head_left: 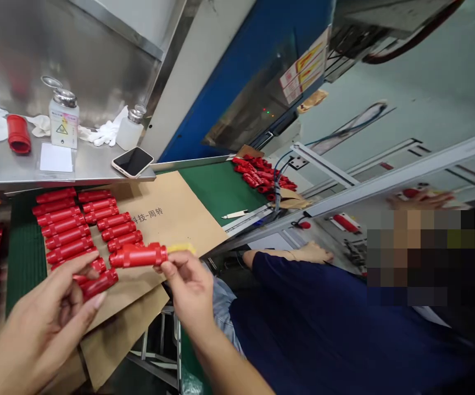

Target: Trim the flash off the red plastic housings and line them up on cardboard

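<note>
The red tube [138, 256] I hold sits to the left of my right hand [190, 285], its right end pinched between thumb and fingertips. Its long axis runs crosswise, nearly level, with the free end pointing left, above and to the right of my left hand [62, 307]; the right is clearly the nearer. It is bright red and smooth, stepped with raised collars, narrower at the pinched end. My hands are apart. The left is half-curled around a lower tube [100, 283]; I cannot tell whether its fingers grip it. Beyond my left hand, more tubes [68, 235] lie side by side in two columns on brown cardboard [191, 214]. Right of my right hand is a co-worker in a dark blue shirt [303, 318].
</note>
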`<act>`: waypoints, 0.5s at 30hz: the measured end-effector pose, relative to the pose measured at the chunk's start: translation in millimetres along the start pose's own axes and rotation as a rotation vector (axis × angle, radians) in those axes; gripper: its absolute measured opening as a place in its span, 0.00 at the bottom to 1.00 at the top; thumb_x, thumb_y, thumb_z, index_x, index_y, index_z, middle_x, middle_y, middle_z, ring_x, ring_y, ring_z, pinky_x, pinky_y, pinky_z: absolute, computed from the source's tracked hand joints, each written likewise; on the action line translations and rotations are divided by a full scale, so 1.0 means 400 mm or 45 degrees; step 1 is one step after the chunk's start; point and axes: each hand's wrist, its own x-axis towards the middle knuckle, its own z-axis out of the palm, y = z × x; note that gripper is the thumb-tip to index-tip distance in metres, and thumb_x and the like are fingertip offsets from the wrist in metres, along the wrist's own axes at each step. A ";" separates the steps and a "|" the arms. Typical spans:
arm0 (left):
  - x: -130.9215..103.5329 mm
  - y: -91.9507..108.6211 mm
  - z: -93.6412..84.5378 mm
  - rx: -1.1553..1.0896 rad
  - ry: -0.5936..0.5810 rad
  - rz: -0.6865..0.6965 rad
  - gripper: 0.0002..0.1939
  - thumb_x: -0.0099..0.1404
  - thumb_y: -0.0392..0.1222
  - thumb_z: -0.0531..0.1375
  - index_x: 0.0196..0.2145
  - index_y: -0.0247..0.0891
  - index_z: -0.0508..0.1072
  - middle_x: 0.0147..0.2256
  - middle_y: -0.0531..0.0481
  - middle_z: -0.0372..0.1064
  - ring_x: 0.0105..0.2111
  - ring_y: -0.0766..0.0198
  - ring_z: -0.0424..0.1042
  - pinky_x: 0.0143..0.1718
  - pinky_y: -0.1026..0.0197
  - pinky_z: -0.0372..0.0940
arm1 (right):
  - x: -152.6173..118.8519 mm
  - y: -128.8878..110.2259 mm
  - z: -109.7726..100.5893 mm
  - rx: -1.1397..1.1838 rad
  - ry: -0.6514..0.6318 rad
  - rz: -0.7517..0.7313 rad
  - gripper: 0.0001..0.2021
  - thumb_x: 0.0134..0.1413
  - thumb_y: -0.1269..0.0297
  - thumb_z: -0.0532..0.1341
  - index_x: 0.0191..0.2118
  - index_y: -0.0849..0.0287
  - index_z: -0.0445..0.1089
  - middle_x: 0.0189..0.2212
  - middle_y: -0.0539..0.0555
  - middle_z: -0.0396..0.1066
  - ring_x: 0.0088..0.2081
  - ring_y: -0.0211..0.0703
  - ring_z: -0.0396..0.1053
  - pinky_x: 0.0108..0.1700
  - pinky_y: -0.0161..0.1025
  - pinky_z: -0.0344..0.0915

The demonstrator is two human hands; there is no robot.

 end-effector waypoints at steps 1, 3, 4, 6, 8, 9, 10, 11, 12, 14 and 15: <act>-0.001 0.015 0.015 0.002 -0.055 0.056 0.26 0.71 0.54 0.65 0.64 0.50 0.70 0.29 0.56 0.74 0.21 0.65 0.74 0.22 0.67 0.72 | -0.040 0.001 0.009 0.024 0.019 -0.042 0.12 0.61 0.52 0.73 0.34 0.54 0.79 0.29 0.51 0.77 0.32 0.42 0.76 0.37 0.38 0.74; -0.002 0.038 0.036 0.046 -0.083 0.183 0.26 0.73 0.52 0.63 0.66 0.49 0.67 0.38 0.51 0.78 0.28 0.64 0.79 0.30 0.68 0.75 | -0.106 0.011 0.026 0.067 0.067 -0.118 0.09 0.64 0.55 0.71 0.35 0.53 0.80 0.30 0.50 0.77 0.31 0.40 0.75 0.36 0.36 0.73; -0.005 0.045 0.041 0.074 -0.047 0.230 0.23 0.74 0.51 0.63 0.64 0.50 0.69 0.43 0.49 0.80 0.33 0.63 0.82 0.34 0.67 0.76 | -0.132 0.019 0.032 0.071 0.091 -0.152 0.08 0.65 0.56 0.71 0.36 0.53 0.80 0.31 0.50 0.77 0.32 0.40 0.75 0.36 0.36 0.73; -0.012 0.054 0.044 0.097 0.014 0.296 0.16 0.75 0.49 0.62 0.58 0.49 0.73 0.47 0.47 0.80 0.41 0.61 0.83 0.40 0.68 0.76 | -0.169 0.037 0.042 0.047 0.140 -0.205 0.06 0.66 0.57 0.71 0.37 0.52 0.81 0.31 0.50 0.77 0.33 0.40 0.74 0.38 0.36 0.73; -0.022 0.058 0.042 0.075 0.038 0.314 0.13 0.74 0.46 0.63 0.55 0.49 0.75 0.45 0.49 0.81 0.42 0.62 0.83 0.41 0.69 0.76 | -0.192 0.052 0.048 0.017 0.177 -0.238 0.06 0.65 0.58 0.71 0.36 0.52 0.81 0.31 0.50 0.76 0.33 0.40 0.73 0.38 0.35 0.72; -0.026 0.058 0.041 0.054 0.042 0.309 0.13 0.74 0.44 0.63 0.55 0.49 0.75 0.45 0.50 0.81 0.42 0.63 0.83 0.41 0.70 0.76 | -0.201 0.058 0.050 0.016 0.186 -0.241 0.07 0.65 0.58 0.71 0.36 0.52 0.81 0.30 0.50 0.75 0.33 0.40 0.73 0.38 0.35 0.72; -0.030 0.059 0.040 0.031 0.043 0.303 0.14 0.73 0.44 0.64 0.55 0.50 0.75 0.44 0.50 0.80 0.41 0.63 0.82 0.41 0.70 0.76 | -0.207 0.063 0.051 0.024 0.187 -0.237 0.07 0.66 0.58 0.71 0.36 0.52 0.80 0.30 0.50 0.75 0.33 0.40 0.73 0.38 0.35 0.72; -0.033 0.060 0.040 0.007 0.037 0.291 0.14 0.72 0.44 0.65 0.54 0.50 0.76 0.44 0.51 0.80 0.42 0.63 0.82 0.42 0.70 0.75 | -0.214 0.067 0.052 0.035 0.179 -0.229 0.07 0.66 0.58 0.70 0.36 0.52 0.80 0.31 0.50 0.75 0.33 0.40 0.73 0.38 0.35 0.72; -0.034 0.061 0.040 -0.020 0.032 0.276 0.14 0.71 0.43 0.67 0.54 0.50 0.77 0.44 0.51 0.80 0.42 0.64 0.82 0.41 0.70 0.75 | -0.219 0.069 0.053 0.046 0.170 -0.221 0.07 0.66 0.57 0.70 0.36 0.52 0.80 0.31 0.50 0.75 0.33 0.40 0.73 0.38 0.35 0.72; -0.037 0.062 0.043 -0.075 0.019 0.234 0.14 0.69 0.43 0.68 0.52 0.50 0.78 0.44 0.51 0.80 0.41 0.63 0.81 0.40 0.70 0.75 | -0.231 0.070 0.054 0.054 0.158 -0.213 0.08 0.67 0.57 0.69 0.37 0.52 0.80 0.31 0.50 0.75 0.33 0.41 0.73 0.38 0.36 0.72; -0.038 0.062 0.046 -0.107 0.015 0.208 0.14 0.69 0.43 0.69 0.51 0.50 0.79 0.44 0.50 0.80 0.41 0.63 0.81 0.40 0.69 0.75 | -0.236 0.069 0.054 0.052 0.153 -0.216 0.07 0.67 0.57 0.69 0.37 0.52 0.80 0.32 0.50 0.76 0.33 0.41 0.73 0.38 0.36 0.72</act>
